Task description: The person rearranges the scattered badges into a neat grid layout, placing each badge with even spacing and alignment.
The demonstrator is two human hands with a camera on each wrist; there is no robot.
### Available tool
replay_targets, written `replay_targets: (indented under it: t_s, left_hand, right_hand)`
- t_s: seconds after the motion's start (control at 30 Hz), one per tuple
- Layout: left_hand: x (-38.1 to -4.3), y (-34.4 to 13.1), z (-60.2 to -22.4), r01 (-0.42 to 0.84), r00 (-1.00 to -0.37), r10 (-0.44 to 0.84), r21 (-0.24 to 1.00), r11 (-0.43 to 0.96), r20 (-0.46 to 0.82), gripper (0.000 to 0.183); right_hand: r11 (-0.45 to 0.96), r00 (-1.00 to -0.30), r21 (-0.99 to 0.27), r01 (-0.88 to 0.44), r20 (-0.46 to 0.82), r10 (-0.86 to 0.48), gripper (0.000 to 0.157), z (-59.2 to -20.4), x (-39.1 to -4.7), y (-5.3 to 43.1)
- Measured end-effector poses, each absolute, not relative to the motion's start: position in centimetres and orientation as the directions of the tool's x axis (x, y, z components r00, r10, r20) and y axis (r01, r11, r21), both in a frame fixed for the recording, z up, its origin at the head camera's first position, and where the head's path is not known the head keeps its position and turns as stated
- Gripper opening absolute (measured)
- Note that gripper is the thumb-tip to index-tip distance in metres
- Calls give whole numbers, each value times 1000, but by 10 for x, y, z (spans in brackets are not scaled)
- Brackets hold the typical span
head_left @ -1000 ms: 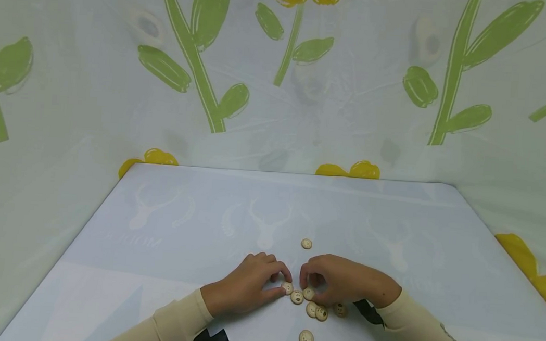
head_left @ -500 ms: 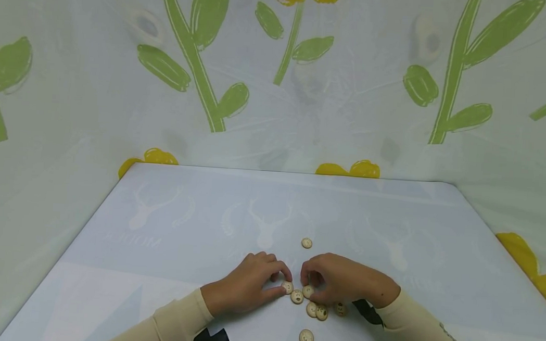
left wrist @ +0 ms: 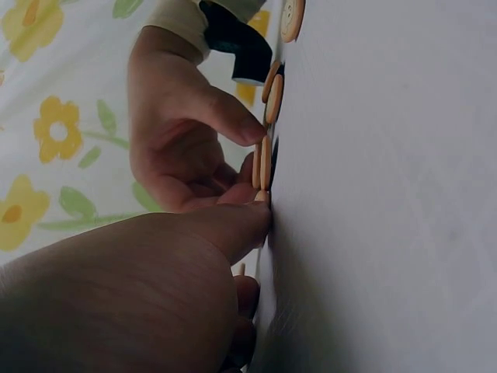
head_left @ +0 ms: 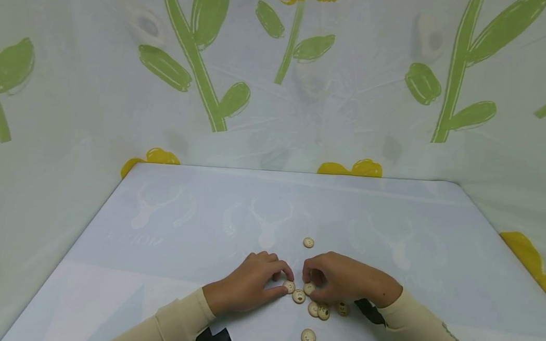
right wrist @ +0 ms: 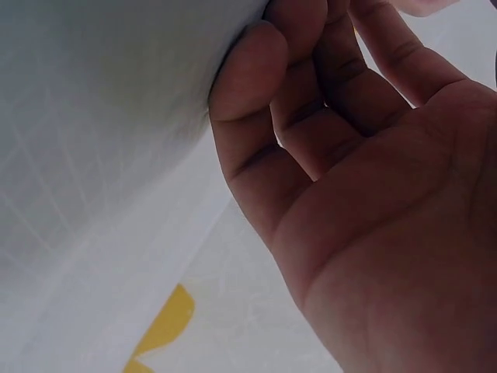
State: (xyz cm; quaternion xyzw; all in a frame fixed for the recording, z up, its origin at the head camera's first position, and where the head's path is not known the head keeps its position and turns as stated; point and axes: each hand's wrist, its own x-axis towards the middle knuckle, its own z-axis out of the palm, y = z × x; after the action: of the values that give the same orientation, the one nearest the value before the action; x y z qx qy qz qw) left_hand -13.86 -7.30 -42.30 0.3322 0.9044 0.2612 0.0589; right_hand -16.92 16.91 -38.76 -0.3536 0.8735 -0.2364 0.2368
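Observation:
Small round wooden discs with dark printed marks lie in a loose group on the table. My left hand (head_left: 249,284) pinches one wooden disc (head_left: 289,287) by its edge between thumb and index finger. Across from it, my right hand (head_left: 341,279) holds a second disc (head_left: 309,288) between curled fingers and thumb. A third disc (head_left: 298,296) lies between these two, overlapping the edge of the right one in the left wrist view. In that view the left thumb (left wrist: 241,229) covers most of its disc. The right wrist view shows curled fingers (right wrist: 248,74) against the tabletop, their disc hidden.
Two overlapping discs (head_left: 323,312) lie just nearer than the right hand, with another disc (head_left: 342,309) beside its wrist. One disc (head_left: 308,242) sits farther back, one (head_left: 308,338) near the front. A flowered curtain (head_left: 353,92) hangs behind the pale table (head_left: 158,210).
The right hand has shifted its disc slightly away from the body, toward the back of the table. The left hand keeps its place and its disc. The head view has moved a little.

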Motion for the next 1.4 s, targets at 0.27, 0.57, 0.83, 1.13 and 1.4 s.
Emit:
replay_targets:
  t_s: [0.27, 0.57, 0.83, 1.13, 1.4]
  left_hand:
    - [-139, -72, -423, 563, -777, 627, 509, 651, 57, 15]
    - [-139, -74, -422, 563, -779, 625, 502, 656, 58, 16]
    - [-140, -73, -426, 570, -774, 629, 509, 645, 71, 16]
    - [-140, -71, -424, 572, -776, 628, 484, 662, 60, 16]
    - [-139, -72, -425, 574, -778, 624, 486, 659, 75, 14]
  right_hand:
    - [647, -648, -578, -497, -249, -720, 16, -389, -171, 170]
    - [655, -682, -547, -521, -194, -705, 15, -386, -174, 170]
    - [678, -712, -537, -501, -190, -676, 13, -387, -177, 172]
    - [695, -743, -525, -491, -164, -649, 14, -389, -178, 174]
    - [680, -750, -510, -527, -98, -654, 14, -391, -183, 176]
